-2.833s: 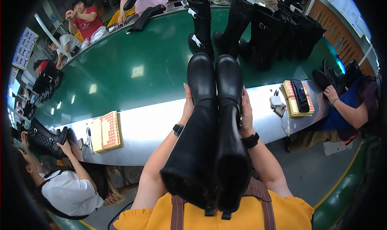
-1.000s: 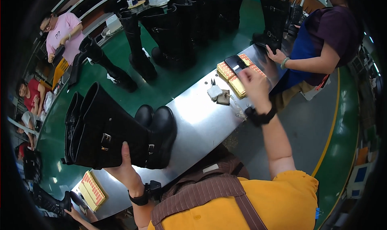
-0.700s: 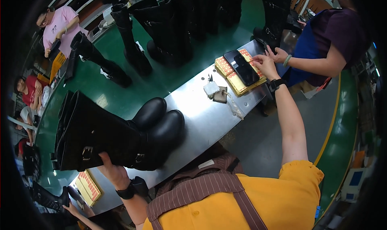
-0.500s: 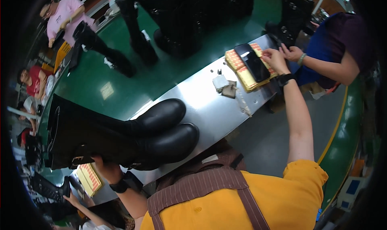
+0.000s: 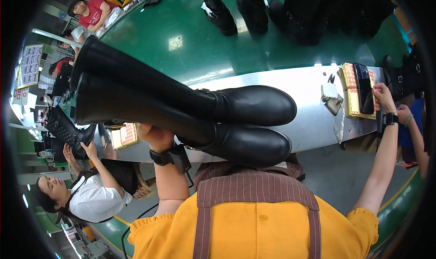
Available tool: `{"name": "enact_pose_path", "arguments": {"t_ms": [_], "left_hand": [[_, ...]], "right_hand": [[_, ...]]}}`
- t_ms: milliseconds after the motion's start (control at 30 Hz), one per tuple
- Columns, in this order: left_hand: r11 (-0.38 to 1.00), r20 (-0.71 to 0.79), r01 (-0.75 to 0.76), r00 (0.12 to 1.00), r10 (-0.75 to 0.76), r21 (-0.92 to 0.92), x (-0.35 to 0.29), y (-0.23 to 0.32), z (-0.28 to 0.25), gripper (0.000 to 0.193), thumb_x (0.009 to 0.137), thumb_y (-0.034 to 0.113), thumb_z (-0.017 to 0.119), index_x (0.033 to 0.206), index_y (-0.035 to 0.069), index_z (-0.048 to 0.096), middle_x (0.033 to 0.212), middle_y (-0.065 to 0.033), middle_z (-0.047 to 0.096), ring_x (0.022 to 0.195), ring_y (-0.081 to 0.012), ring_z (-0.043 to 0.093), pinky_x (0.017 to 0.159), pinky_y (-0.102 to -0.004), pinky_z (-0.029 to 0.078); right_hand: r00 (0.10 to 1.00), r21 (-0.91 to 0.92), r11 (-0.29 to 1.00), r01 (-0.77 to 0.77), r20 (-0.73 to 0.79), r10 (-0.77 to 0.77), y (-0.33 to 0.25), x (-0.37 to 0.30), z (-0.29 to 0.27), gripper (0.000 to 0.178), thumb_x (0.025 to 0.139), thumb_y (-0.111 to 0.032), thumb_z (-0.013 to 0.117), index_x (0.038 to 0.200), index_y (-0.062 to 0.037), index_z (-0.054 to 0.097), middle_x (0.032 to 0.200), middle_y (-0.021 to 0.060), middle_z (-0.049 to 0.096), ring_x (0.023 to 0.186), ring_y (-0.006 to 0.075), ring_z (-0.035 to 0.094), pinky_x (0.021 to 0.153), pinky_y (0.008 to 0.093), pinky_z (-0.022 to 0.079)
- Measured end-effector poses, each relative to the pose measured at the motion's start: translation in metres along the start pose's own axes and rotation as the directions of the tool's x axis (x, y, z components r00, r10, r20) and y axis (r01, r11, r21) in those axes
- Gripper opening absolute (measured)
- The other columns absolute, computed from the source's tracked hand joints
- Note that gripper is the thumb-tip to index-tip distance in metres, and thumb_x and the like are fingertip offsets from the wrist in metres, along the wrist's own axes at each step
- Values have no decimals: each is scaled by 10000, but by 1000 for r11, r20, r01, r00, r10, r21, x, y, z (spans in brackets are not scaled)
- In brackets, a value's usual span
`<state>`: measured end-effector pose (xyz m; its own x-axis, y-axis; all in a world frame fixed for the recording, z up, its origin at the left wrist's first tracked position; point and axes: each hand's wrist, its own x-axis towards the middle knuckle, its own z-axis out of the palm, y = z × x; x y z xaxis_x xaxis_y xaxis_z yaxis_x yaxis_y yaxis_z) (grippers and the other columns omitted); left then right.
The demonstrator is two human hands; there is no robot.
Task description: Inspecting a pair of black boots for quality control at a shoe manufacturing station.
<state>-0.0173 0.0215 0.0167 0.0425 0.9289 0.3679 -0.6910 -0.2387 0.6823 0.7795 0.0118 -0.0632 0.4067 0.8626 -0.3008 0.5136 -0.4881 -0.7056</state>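
Observation:
A pair of tall black boots (image 5: 181, 104) lies sideways in front of me, shafts to the left and rounded toes to the right. Buckled straps cross the ankles. My left hand (image 5: 156, 136) grips the nearer shaft from below; most of its fingers are hidden behind the leather. Far to the right, my right hand (image 5: 384, 96) has its fingertips pinched together at the edge of a stack of yellow sheets with red-orange stickers (image 5: 350, 88). Whatever sits between those fingertips is too small to make out. On the stack rests a black phone (image 5: 364, 88).
Small grey and white pieces (image 5: 331, 95) lie on the metal bench edge (image 5: 313, 77). More black boots (image 5: 297, 20) stand on the green table (image 5: 181, 66). A co-worker at left handles a quilted boot (image 5: 68, 129); another stands close at right. A second sticker stack (image 5: 123, 136) lies left.
My view has turned to the right side of the bench's line, and the boots appear higher and farther right. My left hand still holds them; my right hand stays at the sticker sheets.

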Motion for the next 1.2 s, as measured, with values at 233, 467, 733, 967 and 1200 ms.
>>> {"name": "enact_pose_path", "arguments": {"t_ms": [233,467,733,967,1200], "left_hand": [[997,-303,-21,952,44,77,-18,13,-3,446,802,254,718,1181,42,616,1144,-128,661,1032,-337,632,977,-459,474],[996,-29,44,999,-46,-76,-12,27,8,546,781,236,753,1250,26,568,1268,-121,595,1158,-310,569,1034,-455,424],[996,-213,38,977,-19,83,-13,21,27,525,799,250,750,1234,22,564,1192,-95,607,1124,-279,571,1028,-433,420],[999,-172,42,984,-38,18,-20,24,27,462,808,210,740,1193,5,588,1141,-103,630,1066,-269,599,978,-409,447],[995,-179,60,981,-74,-84,-20,26,26,420,821,188,724,1172,-3,595,1128,-102,636,1050,-255,607,960,-386,461]], "right_hand": [[994,3,996,-84,-72,84,-14,-4,5,156,952,-264,602,900,-118,586,713,-73,529,602,20,490,514,182,398],[893,-133,941,313,-296,-339,-199,-97,65,169,935,-163,604,933,6,609,853,48,679,704,102,628,645,224,505],[574,264,654,709,322,-752,-339,-227,224,118,839,-100,716,872,-31,626,876,54,595,796,129,604,655,252,494],[538,147,621,770,376,-755,-356,-221,268,138,816,-115,741,806,-37,628,936,49,580,831,157,570,682,267,463],[596,85,661,746,357,-719,-359,-223,282,126,790,-119,738,815,-51,635,909,76,557,792,215,556,699,317,462]]}}
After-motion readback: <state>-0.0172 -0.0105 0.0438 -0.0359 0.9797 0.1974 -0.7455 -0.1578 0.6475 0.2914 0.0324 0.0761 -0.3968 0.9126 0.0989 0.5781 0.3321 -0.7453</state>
